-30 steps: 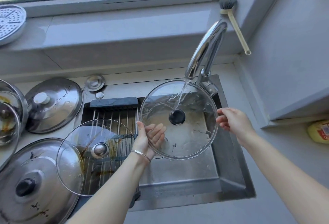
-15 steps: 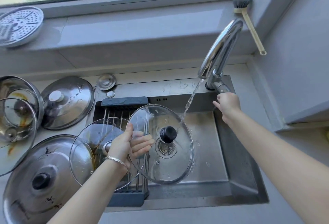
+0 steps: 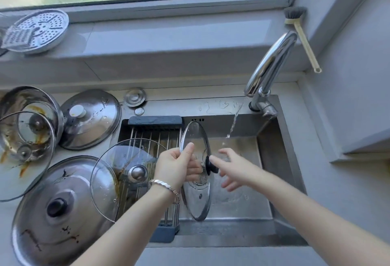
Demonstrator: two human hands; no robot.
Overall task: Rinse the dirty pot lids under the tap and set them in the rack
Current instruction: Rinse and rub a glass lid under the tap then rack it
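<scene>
My left hand (image 3: pixel 175 167) grips the rim of a glass lid (image 3: pixel 197 194) with a black knob, holding it nearly on edge over the sink (image 3: pixel 268 172), beside the rack. My right hand (image 3: pixel 234 169) is open with fingers spread, its fingertips at the black knob. A thin broken stream of water falls from the tap (image 3: pixel 268 67) just behind my right hand. A second glass lid (image 3: pixel 118 172) with a steel knob and brown streaks lies on the rack (image 3: pixel 156 132) across the sink's left half.
Dirty lids cover the counter on the left: a large steel lid (image 3: pixel 52 213) with a black knob, a steel lid (image 3: pixel 90 118) with a white knob, and a pot (image 3: pixel 27 122) holding glass lids. A steamer plate (image 3: pixel 35 30) and a brush (image 3: pixel 304 37) sit by the window.
My right hand left the tap handle and came down to the lid's knob. The water thinned to a trickle. My left hand turned the lid from tilted to nearly upright.
</scene>
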